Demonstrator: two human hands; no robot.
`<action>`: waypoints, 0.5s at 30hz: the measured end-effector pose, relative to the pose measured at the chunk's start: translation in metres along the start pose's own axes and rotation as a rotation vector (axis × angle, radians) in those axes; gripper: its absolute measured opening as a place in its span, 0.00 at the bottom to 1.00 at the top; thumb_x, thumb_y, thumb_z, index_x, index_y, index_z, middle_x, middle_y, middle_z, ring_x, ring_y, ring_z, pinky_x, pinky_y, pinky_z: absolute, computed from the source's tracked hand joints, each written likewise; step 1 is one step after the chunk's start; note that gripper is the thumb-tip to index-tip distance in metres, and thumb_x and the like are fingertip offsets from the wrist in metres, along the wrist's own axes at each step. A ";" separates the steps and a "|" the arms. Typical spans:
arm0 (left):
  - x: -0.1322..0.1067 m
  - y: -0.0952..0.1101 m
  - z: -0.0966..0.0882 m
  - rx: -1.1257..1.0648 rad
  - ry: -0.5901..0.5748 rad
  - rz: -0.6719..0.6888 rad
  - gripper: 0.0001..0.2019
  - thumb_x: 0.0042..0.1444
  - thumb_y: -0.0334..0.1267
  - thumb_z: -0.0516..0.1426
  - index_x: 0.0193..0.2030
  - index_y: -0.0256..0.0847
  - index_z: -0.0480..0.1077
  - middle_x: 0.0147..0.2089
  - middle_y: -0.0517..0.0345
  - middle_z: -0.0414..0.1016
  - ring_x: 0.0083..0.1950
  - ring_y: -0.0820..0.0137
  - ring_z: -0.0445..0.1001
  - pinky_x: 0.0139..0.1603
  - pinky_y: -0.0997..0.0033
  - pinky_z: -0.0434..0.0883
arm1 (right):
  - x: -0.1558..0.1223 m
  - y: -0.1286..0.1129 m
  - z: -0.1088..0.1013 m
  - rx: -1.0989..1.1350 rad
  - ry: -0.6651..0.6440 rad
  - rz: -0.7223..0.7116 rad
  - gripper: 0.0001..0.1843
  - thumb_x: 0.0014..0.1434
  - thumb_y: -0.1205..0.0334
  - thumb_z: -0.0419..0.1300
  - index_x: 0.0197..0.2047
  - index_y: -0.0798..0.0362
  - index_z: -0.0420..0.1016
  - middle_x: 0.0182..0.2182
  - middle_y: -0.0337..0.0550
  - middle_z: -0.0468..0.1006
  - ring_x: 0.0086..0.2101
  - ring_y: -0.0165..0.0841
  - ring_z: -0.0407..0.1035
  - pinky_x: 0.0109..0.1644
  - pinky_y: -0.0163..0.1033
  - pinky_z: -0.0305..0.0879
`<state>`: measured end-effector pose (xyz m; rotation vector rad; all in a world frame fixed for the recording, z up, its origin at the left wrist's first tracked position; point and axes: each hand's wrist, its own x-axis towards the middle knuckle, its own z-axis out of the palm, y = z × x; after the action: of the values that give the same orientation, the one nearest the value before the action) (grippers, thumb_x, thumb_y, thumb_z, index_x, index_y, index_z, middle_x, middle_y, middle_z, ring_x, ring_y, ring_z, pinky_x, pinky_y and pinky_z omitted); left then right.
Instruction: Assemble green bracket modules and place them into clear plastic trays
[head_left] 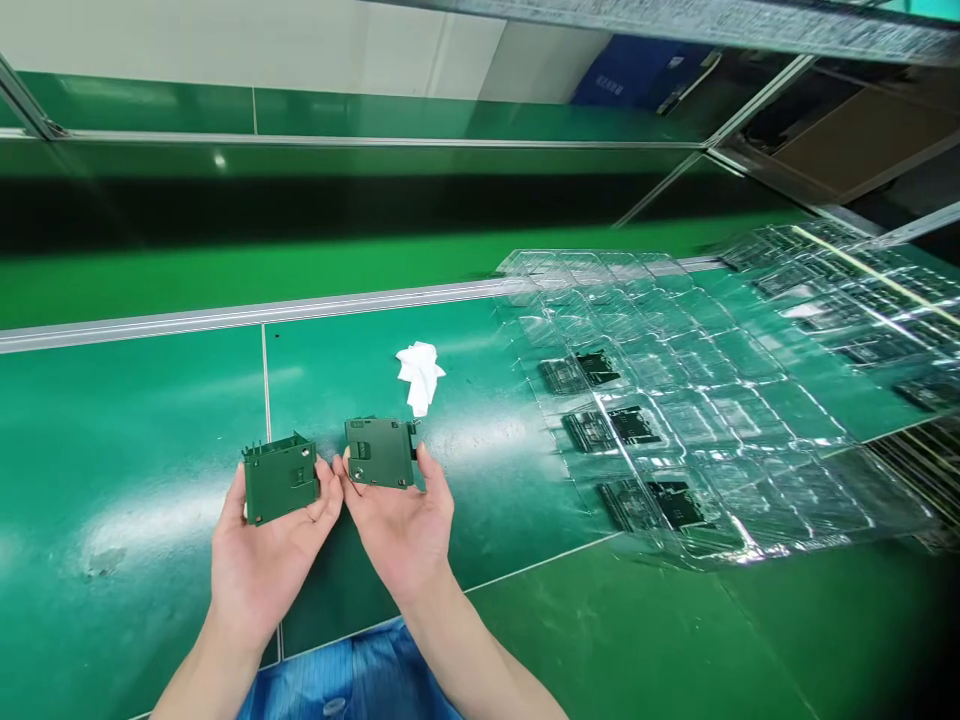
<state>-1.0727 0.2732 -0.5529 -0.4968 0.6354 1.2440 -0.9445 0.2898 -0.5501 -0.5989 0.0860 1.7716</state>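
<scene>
Two dark green plastic housings are held up side by side above the green work surface. My left hand (270, 550) grips the left green plastic housing (281, 482) between thumb and fingers. Thin pins or prongs stick up along its top edge. My right hand (401, 520) is closed around the right green plastic housing (381, 452), which shows a rectangular recess and small dark parts on its right side. The fingertips of both hands come close together between the two housings. What lies behind the housings is hidden.
A crumpled white tissue (421, 376) lies beyond my right hand. To the right, a clear plastic tray (720, 400) with many pockets holds several dark parts (634, 425) in its near-left column. Another tray (847, 290) with dark parts sits farther right. A metal rail (375, 300) borders the table's far edge.
</scene>
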 end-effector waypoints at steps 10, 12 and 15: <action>0.019 0.061 -0.039 1.135 0.093 0.765 0.34 0.28 0.40 0.74 0.47 0.41 0.72 0.48 0.53 0.75 0.55 0.55 0.71 0.67 0.52 0.61 | -0.011 -0.024 -0.014 -0.310 -0.043 -0.212 0.17 0.44 0.58 0.72 0.39 0.51 0.78 0.33 0.40 0.79 0.39 0.37 0.73 0.61 0.53 0.61; 0.017 0.066 -0.028 0.859 0.079 0.514 0.25 0.40 0.43 0.69 0.46 0.37 0.72 0.44 0.48 0.76 0.47 0.57 0.75 0.54 0.55 0.74 | -0.011 -0.032 -0.016 -0.317 -0.015 -0.176 0.16 0.45 0.59 0.71 0.38 0.52 0.78 0.33 0.41 0.79 0.38 0.37 0.73 0.60 0.54 0.63; 0.011 0.064 -0.007 0.361 0.062 0.137 0.17 0.61 0.39 0.50 0.50 0.29 0.69 0.37 0.42 0.75 0.33 0.65 0.76 0.31 0.67 0.78 | -0.010 -0.038 -0.014 -0.223 0.016 -0.079 0.11 0.49 0.58 0.69 0.35 0.54 0.77 0.40 0.48 0.80 0.44 0.42 0.73 0.59 0.55 0.64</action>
<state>-1.1334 0.2925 -0.5662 -0.1930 0.9372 1.2105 -0.9028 0.2870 -0.5484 -0.7666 -0.1247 1.7116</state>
